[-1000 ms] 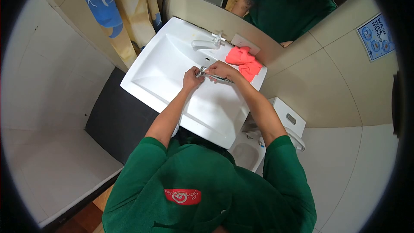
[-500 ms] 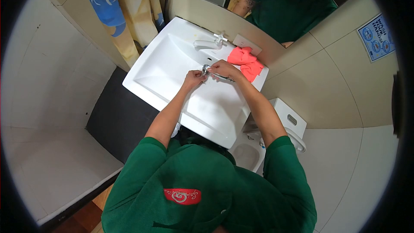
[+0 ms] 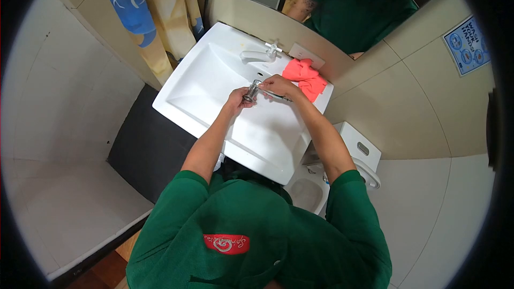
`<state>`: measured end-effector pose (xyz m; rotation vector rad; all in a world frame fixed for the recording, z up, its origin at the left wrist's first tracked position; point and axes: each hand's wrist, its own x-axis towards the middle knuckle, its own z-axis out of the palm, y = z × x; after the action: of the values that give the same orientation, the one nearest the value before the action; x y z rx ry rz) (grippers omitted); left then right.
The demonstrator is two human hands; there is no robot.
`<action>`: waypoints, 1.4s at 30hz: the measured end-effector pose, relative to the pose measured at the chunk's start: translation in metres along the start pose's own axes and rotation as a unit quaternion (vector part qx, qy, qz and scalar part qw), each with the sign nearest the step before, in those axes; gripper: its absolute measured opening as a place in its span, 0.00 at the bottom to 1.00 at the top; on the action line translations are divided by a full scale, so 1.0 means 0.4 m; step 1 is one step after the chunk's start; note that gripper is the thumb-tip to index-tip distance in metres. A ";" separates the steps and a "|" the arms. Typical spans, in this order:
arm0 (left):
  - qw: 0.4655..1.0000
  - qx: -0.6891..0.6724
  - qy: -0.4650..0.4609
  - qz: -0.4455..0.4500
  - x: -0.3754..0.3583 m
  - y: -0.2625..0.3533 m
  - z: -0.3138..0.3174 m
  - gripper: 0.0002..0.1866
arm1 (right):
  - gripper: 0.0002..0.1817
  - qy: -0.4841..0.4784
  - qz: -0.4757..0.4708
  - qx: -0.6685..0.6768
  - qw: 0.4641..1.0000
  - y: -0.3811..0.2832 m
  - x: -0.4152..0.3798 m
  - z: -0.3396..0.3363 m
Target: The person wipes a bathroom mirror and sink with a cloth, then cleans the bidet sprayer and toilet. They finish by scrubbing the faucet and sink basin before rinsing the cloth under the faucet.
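Observation:
Over the white sink basin (image 3: 187,88), my left hand (image 3: 236,98) is closed around a shiny metal fitting (image 3: 250,93), cylindrical with a wider rim at its lower end. My right hand (image 3: 279,85) is closed at the fitting's upper end, with fingers pinched. A thin, dark-edged stick-like thing (image 3: 279,97) runs out under the right hand; its kind is too small to tell. The white faucet (image 3: 257,55) is just beyond both hands. A coral-red cloth (image 3: 305,77) lies crumpled on the sink's right rim, beside my right wrist.
A mirror (image 3: 353,16) hangs above the sink. At the left is a patterned curtain (image 3: 155,16), with a dark panel (image 3: 147,139) below. A toilet (image 3: 353,150) stands at the right, under a tiled wall with a hand-washing sign (image 3: 467,46).
The metal fitting has turned and tilted in my hands, so its cylindrical side and wider rim now show. My left hand has shifted slightly toward my body; the right has barely moved.

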<state>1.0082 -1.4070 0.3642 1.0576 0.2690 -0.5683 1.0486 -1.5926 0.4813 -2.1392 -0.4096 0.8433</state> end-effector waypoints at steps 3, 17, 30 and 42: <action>1.000 -0.019 -0.014 -0.011 0.008 -0.003 -0.003 0.17 | 0.18 -0.022 -0.005 0.019 1.000 0.002 -0.002 -0.001; 0.995 -0.072 -0.005 0.074 -0.006 -0.005 0.020 0.24 | 0.23 0.017 -0.020 0.005 1.000 0.026 0.013 -0.014; 0.944 0.183 0.116 0.247 0.010 -0.015 0.034 0.25 | 0.19 -0.015 -0.008 0.032 0.999 -0.003 -0.004 -0.022; 0.920 0.257 0.110 0.274 -0.010 -0.002 0.063 0.24 | 0.20 -0.013 -0.005 0.038 0.999 -0.005 -0.013 -0.012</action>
<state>1.0030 -1.4282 0.3777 1.6380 0.0041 0.0011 1.0482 -1.5966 0.4873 -2.0570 -0.3958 0.8688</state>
